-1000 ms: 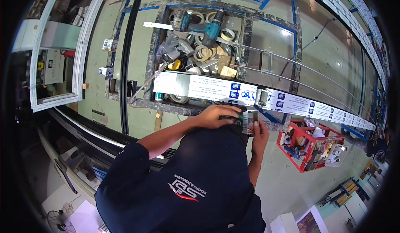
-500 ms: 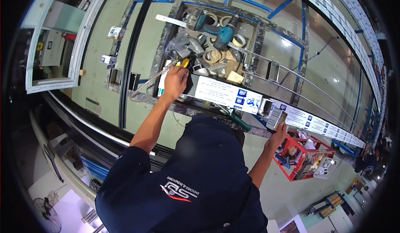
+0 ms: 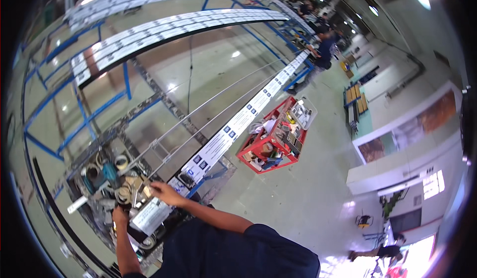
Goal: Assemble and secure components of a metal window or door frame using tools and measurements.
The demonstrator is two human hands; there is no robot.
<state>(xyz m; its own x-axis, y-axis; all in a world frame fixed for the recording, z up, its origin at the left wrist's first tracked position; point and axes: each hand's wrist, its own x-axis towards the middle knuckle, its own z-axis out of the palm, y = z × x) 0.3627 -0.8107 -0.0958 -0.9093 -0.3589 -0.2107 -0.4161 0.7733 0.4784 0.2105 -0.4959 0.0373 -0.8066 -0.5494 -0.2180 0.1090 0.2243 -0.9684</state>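
Observation:
A long profile (image 3: 216, 146) in printed white film runs from beside me toward the far right. My left hand (image 3: 119, 216) is closed at its near end, beside the tool tray; what its fingers hold, if anything, is hidden. Over the profile's tray-side edge, my right hand (image 3: 166, 194) has its fingers drawn together near a tan piece (image 3: 147, 190); I cannot make out what is in them. A short dark hollow piece (image 3: 186, 179) sits on the profile past my right hand. In the tray lie a teal power drill (image 3: 110, 171) and tape rolls (image 3: 122, 195).
To the right stands a red tool cart (image 3: 272, 146) filled with small items. Two thin metal rods (image 3: 211, 98) extend away from the tray. Film-covered profiles (image 3: 164, 32) lie on blue frames at the back. A co-worker (image 3: 325, 49) stands by the profile's far end.
The view has swung to the right. My right hand has come from farther along the profile to the tray side, closer to my left hand. The piece it held is no longer distinct.

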